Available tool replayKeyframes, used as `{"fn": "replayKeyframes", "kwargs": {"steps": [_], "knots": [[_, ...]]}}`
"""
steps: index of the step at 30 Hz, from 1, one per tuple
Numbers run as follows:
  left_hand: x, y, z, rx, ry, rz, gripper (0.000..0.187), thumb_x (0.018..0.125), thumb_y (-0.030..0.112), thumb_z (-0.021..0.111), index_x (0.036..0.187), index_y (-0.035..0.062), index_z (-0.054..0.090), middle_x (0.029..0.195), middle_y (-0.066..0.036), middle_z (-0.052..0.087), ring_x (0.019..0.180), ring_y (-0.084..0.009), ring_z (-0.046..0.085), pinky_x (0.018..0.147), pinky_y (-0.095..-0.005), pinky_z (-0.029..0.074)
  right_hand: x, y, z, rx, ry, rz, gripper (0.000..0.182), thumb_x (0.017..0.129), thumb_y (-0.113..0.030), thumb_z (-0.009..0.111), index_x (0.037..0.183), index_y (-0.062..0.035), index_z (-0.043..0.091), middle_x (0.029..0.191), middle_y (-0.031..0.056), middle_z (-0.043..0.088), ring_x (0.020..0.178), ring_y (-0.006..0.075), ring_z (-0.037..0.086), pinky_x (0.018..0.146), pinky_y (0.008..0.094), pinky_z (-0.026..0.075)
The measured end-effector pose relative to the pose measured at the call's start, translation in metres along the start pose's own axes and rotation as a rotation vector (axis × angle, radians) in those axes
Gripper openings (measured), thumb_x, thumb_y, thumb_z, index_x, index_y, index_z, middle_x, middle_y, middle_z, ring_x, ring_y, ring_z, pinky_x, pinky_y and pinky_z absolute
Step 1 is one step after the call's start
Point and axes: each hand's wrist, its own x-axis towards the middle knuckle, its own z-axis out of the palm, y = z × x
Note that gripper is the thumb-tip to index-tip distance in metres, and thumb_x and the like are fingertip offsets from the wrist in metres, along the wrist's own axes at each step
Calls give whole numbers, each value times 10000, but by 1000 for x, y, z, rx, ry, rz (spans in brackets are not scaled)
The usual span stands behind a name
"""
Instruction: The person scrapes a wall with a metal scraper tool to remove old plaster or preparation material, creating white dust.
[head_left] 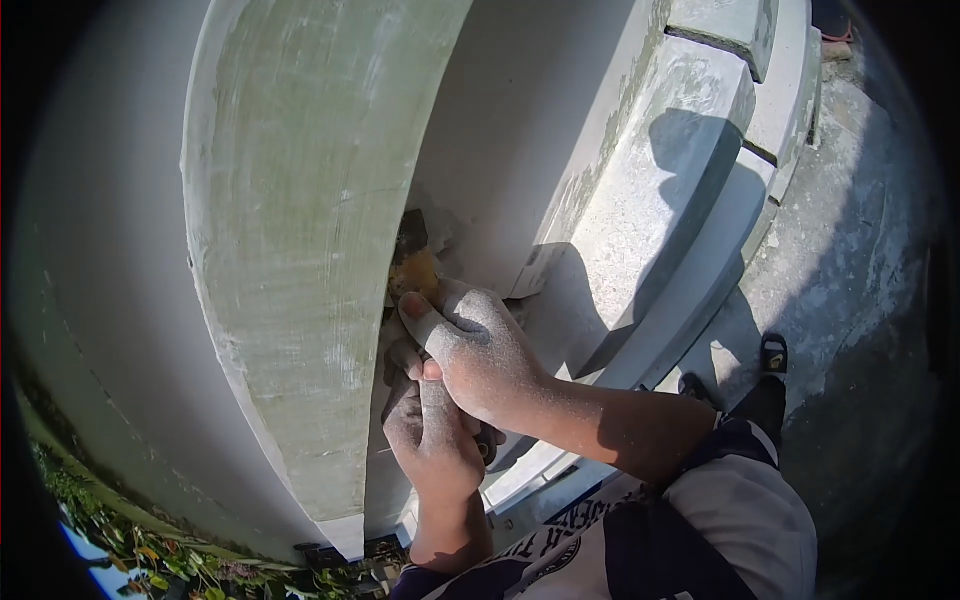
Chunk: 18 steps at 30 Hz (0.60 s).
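Beside the greenish panel (300,240), the right hand (485,350) is pinching a yellowish piece (418,270), apparently steadying it — calling for firm pressure. The left hand (437,435) is curling its fingers — their hold unclear.

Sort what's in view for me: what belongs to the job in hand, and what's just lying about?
Likely the job:
right hand, at the yellow-brown piece
left hand, close against it
curved greenish panel beside them

Likely just around:
pale stepped ledges
leafy plants
reddish item, too small to identify
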Motion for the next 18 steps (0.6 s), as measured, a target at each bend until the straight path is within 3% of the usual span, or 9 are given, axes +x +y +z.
{"fn": "replayKeyframes", "kwargs": {"steps": [3,5,6,7,10,11,14,15,18], "knots": [[1,-3,-8,212,-80,145,254,1009,164,460,967,-43,602,541,-4,481,433,-76,427,411,-246,326,2,-17,12,100,54,-56,186,1033,-168,455,928,-29,522,662,-35,466,553,50,391,523,212,342],[-5,1,-9,64,-96,24,249,1030,106,415,1001,-50,608,547,17,471,456,-62,403,438,-240,310,-1,-4,6,-29,-8,-54,162,1031,-152,452,957,-32,530,686,-34,476,556,51,390,527,211,348],[-10,8,-9,-155,-82,-154,291,1039,141,409,905,-36,597,551,19,473,461,-54,400,442,-236,304,-7,13,11,144,0,-1,152,1029,-139,450,963,-33,537,683,-37,474,559,48,388,532,211,350],[-12,16,0,-122,7,-121,362,1048,199,404,759,15,524,548,17,473,480,-44,401,454,-230,294,-7,11,9,87,3,6,152,1027,-136,452,955,-33,539,674,-39,469,559,48,389,531,211,350],[-3,18,2,-173,-61,-215,384,1044,210,425,726,18,520,541,15,469,493,-46,407,460,-234,291,1,-6,1,42,-29,1,164,1021,-136,468,925,-31,549,652,-39,454,561,48,401,527,211,350],[-2,18,0,-140,-59,-194,390,1043,214,430,717,19,518,541,16,468,497,-45,409,464,-229,295,1,-27,10,13,83,-3,183,1020,-144,476,899,-31,554,650,-41,452,555,49,400,523,211,349],[0,18,3,-57,-69,-123,410,1041,229,445,693,23,512,539,19,463,507,-43,414,476,-216,306,5,-1,0,81,9,-118,250,1000,-191,521,863,13,567,652,31,552,545,87,546,488,271,437],[-9,20,-2,-185,-84,-233,390,1035,220,449,720,2,522,556,15,472,527,-51,413,493,-221,323,-2,9,-2,-83,15,-21,248,1004,-172,507,853,20,548,644,20,534,543,85,532,494,260,434],[-9,16,0,-139,-44,-172,360,1030,204,450,754,-9,540,578,11,487,546,-44,423,508,-218,337,-7,21,-1,50,-29,1,250,996,-172,520,859,34,547,652,21,528,578,87,546,518,251,441]]}}
